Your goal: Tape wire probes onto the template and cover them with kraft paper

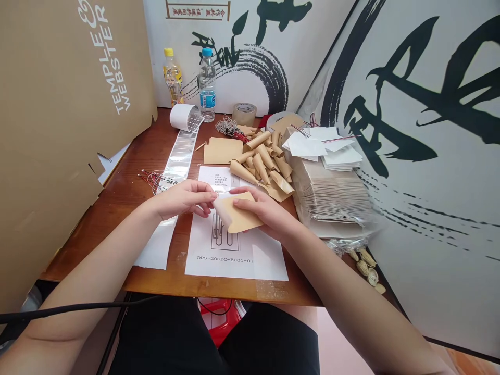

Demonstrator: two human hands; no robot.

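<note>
My right hand [261, 208] holds a small tan sheet [244, 214] between thumb and fingers, above a printed white page [269, 263] with a line drawing. My left hand [191, 199] pinches the left corner of that sheet, where a pale layer curls over along the edge. Both hands are close together, touching the same piece. Behind them lie a flat tan stack [222, 150] and a heap of curled tan pieces [263, 159]. A strip of clear labels [182, 156] unrolls from a white roll [182, 117] on the left.
Thin wires [156, 179] lie across the label strip. Two bottles [207, 86] and a tape roll [245, 112] stand at the back. On the right is a plastic-wrapped stack [336, 195] with white cards [324, 146] on top. A large cardboard panel [70, 130] borders the left side.
</note>
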